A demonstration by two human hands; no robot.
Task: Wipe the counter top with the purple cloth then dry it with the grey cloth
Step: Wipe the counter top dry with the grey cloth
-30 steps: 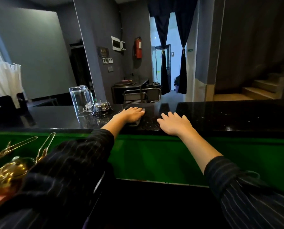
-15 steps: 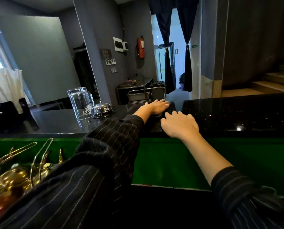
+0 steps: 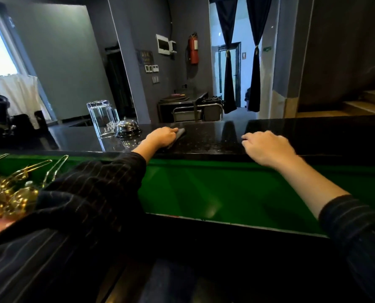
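Note:
The black speckled counter top [image 3: 212, 138] runs across the middle of the view. My left hand [image 3: 161, 136] presses flat on a dark grey cloth [image 3: 180, 133], of which only a strip shows past the fingertips. My right hand [image 3: 266, 147] rests on the counter's near edge to the right, fingers curled, holding nothing. No purple cloth is in sight.
An upturned glass jug [image 3: 102, 119] and a chrome desk bell [image 3: 127, 126] stand on the counter just left of my left hand. Gold tongs and teapots [image 3: 11, 189] sit below at the left. A green panel [image 3: 225, 189] faces me under the counter.
My left hand with the cloth has slid left toward the bell. My right hand has moved apart from it, to the right along the near edge.

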